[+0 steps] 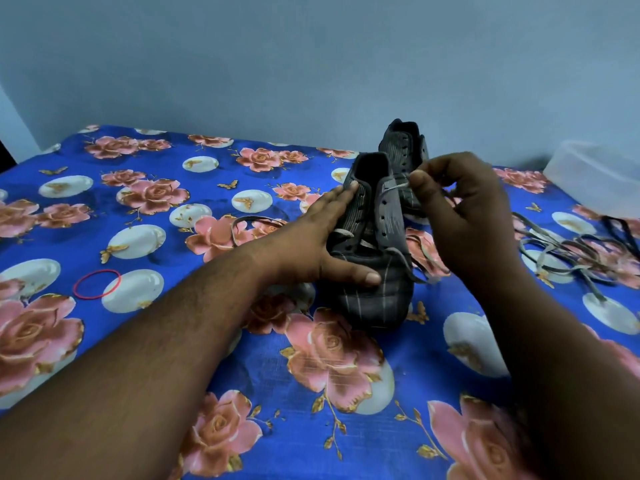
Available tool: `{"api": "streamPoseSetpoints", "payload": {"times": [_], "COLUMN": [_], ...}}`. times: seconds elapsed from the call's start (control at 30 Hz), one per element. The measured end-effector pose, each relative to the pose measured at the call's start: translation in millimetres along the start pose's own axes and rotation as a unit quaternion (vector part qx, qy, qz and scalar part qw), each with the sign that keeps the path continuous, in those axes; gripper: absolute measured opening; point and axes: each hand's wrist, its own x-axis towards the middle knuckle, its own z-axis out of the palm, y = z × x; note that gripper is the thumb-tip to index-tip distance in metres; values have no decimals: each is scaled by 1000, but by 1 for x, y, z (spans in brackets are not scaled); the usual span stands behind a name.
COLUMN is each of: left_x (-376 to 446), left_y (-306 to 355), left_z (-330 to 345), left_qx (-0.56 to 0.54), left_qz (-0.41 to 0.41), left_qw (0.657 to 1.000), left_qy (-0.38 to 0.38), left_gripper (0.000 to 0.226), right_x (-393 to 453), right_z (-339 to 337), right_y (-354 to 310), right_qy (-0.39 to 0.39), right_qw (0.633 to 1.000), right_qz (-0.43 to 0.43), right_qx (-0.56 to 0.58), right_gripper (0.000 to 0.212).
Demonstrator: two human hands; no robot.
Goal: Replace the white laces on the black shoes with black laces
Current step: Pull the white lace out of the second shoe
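Observation:
Two black shoes stand on the blue flowered cloth. The near shoe points toward me, and the far shoe stands behind it. My left hand lies flat against the near shoe's left side, fingers straight, thumb across the toe. My right hand pinches a white lace that runs from the near shoe's upper right eyelet. More of that lace hangs loose over the shoe's right side. A loose lace lies left of the shoe. Dark laces lie at the far right.
A tangle of pale laces lies on the cloth to the right of my right hand. A red rubber band lies at the left. A clear plastic tub stands at the back right. A pale wall is behind the bed.

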Motion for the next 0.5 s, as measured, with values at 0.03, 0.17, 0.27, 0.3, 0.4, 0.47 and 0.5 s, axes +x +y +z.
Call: {"api": "streamPoseSetpoints", "payload": {"times": [0.03,0.17,0.27,0.3,0.4,0.47,0.5], "left_x": [0,1,1,1,2,3,3], "left_y": [0,0,-1,-1,-3,-5,-5], "left_z": [0,0,0,0,1,1,1], "left_qx": [0,2,4,5,7,13,14], "left_qz": [-1,1,1,0,1,2,3], "left_qw": [1000,1000,1000,1000,1000,1000,1000], "left_qy": [1,5,7,6,1,5,8], "left_gripper": [138,139,139,139,144,142,142], "right_x": [0,5,4,2,0,0,1], "right_z": [0,-12,-17,-17,-15,-17,-18], "right_y": [5,9,6,8,13,16,17], "right_qy": [-24,-104,-257,-299,-348,-351,-351], "right_qw": [999,994,966,953,936,934,934], "right_qz": [8,5,-30,-39,-7,2,-4], "right_qx": [-28,-26,24,25,49,65,68], "right_gripper": [15,24,42,43,38,27,19]}}
